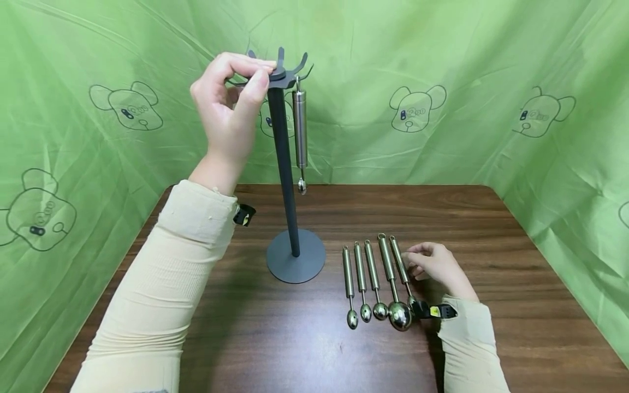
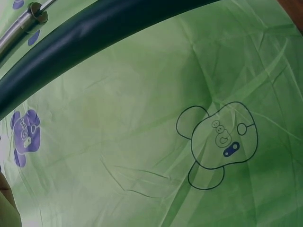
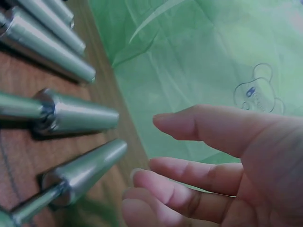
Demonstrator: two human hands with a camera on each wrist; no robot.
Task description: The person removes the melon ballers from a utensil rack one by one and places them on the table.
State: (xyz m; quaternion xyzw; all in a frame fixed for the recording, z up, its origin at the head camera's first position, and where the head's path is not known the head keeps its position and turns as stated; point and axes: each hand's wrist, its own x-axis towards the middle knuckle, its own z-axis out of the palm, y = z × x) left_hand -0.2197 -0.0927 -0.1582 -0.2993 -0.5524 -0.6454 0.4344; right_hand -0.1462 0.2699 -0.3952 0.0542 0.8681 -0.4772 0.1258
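Observation:
My left hand point(image 1: 226, 103) is raised to the top of a dark grey utensil stand point(image 1: 285, 169) and pinches its hub between thumb and fingers. From a hook on the stand's right side hangs a steel melon baller point(image 1: 300, 131). In the left wrist view the pole point(image 2: 118, 28) crosses the top, with the hanging handle point(image 2: 21, 28) beside it. Several more melon ballers lie in a row on the table, bowls towards me. My right hand point(image 1: 437, 265) is beside the rightmost baller point(image 1: 399, 261). In the right wrist view its fingers are loosely bent, apart from the nearest handle point(image 3: 87, 172).
The stand's round base point(image 1: 295, 267) rests on a brown wood-grain table point(image 1: 491, 224), left of the row. The large-bowled baller point(image 1: 400, 316) lies second from the right. Green cloth point(image 1: 354, 142) with bear drawings encloses the back and sides.

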